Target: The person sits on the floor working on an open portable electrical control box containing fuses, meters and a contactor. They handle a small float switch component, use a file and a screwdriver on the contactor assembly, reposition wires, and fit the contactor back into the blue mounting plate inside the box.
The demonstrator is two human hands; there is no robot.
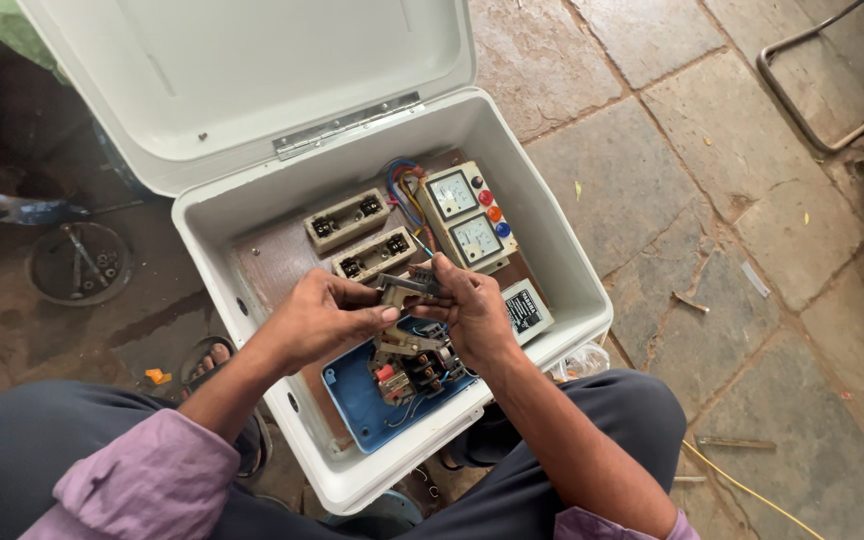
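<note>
A white metal electrical box (560, 262) stands open on the floor, lid (252, 70) tilted back. Inside are two beige fuse holders (364, 235), a beige panel with two round meters and coloured lamps (467, 215), a bundle of coloured wires (407, 190) and a blue-based switch unit (392, 385). My left hand (317, 318) and my right hand (472, 312) meet over the box's middle. Both pinch a small grey-beige part with a thin wire (404, 287) just above the switch unit.
The box rests against my knees on a stone-slab floor (712, 200). A round metal dish with tools (80, 262) lies at the left. A bent metal frame (812, 90) is at the top right, and a yellow wire (742, 487) trails at the lower right.
</note>
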